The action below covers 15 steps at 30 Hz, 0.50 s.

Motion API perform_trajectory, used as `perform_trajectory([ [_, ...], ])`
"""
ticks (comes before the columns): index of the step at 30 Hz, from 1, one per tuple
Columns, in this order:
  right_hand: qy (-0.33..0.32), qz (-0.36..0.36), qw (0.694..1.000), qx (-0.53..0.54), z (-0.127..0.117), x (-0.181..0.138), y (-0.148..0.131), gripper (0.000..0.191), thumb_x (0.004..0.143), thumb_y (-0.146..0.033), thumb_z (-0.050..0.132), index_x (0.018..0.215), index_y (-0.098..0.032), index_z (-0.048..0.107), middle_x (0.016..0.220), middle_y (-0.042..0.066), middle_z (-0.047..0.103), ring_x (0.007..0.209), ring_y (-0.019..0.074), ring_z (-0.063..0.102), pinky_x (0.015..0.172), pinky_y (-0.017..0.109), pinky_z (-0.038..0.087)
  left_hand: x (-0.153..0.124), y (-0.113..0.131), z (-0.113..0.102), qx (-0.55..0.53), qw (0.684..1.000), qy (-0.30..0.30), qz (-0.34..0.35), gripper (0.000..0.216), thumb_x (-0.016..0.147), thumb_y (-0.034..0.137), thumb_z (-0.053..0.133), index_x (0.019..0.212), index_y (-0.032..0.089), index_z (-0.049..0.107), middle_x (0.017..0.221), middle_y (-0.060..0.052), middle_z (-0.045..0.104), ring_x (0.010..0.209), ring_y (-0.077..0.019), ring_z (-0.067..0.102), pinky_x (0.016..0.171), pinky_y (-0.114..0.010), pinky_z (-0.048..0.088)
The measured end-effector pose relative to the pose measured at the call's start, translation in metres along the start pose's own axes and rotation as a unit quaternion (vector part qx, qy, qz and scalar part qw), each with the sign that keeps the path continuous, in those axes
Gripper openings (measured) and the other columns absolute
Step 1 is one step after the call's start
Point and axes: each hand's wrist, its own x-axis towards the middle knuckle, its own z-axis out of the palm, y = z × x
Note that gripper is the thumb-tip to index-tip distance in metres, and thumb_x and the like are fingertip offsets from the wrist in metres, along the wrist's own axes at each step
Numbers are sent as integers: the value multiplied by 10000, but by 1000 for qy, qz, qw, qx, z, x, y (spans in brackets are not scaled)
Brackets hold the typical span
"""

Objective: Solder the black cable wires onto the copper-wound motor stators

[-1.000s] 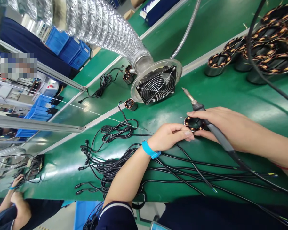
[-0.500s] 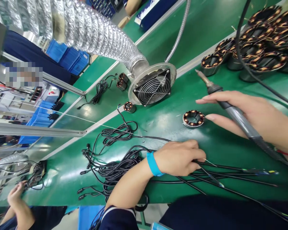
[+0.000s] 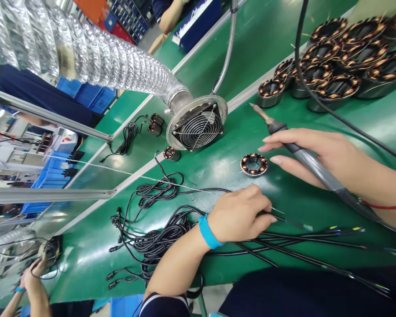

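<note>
— Start at the bottom of the frame. What is nearest?

— The left hand (image 3: 240,215), low and centre, with a blue wristband (image 3: 208,232). Its fingers are closed in a pinch on one black cable (image 3: 297,224), close to the cable's stripped, coloured end, which points right.

— And around it?

— To the left lies a tangle of cables (image 3: 158,240), and more run right along the lower edge of the green belt (image 3: 218,163).

— Where is the right hand?

— The right hand (image 3: 320,154) is at centre right, a little higher. It holds the soldering iron (image 3: 275,126), with the handle running under the palm and two fingers stretched out along it. The tip points to the upper left, in the air, touching nothing.

— And the part between the hands?

— A stator (image 3: 254,164) lies flat on the belt at mid-frame, just beside the right fingertips and apart from the left hand. No cable reaches it.

— So how far along does it look?

— Early for this piece, I judge. The lead is in the fingers and the iron is in the hand, but wire, stator and tip are all apart and no joint shows.

— And farther back?

— An extraction fan (image 3: 198,125) on a foil duct (image 3: 119,66) stands above centre, with a small stator (image 3: 169,153) near it. A batch of stators (image 3: 333,83) sits at the upper right. At the lower left, a co-worker's hand (image 3: 36,273) holds cables.
</note>
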Motion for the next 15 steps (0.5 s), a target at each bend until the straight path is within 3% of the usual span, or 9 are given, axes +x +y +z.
perform_trajectory([
  [3,19,44,997,68,-2,1,-9,228,1023,-293,577,1228,-196,597,959,5,731,893,101,716,859,188,565,-3,-3,-2,-180,973,141,-21,233,932,390,614,850,172,606,926,-76,663,799,-156,584,738,-281,467],
  [7,31,95,973,208,-1,2,-24,244,1008,-244,601,1249,-235,564,925,-23,719,829,68,711,830,148,565,-2,-5,0,-388,898,193,-67,378,865,532,656,811,164,588,723,-23,589,593,-96,447,580,-251,387],
  [11,27,134,939,317,4,3,-31,288,982,-201,599,1255,-278,550,937,-19,707,781,79,714,745,152,593,2,-7,0,-443,867,215,-73,552,756,683,733,777,159,563,693,-21,565,612,-99,471,577,-243,391],
  [15,36,205,905,371,6,3,-31,306,936,-247,658,1214,-275,533,915,-5,680,747,105,713,708,181,611,6,-9,0,-440,862,244,-66,628,718,754,746,744,166,526,621,13,496,545,-72,387,512,-225,322],
])
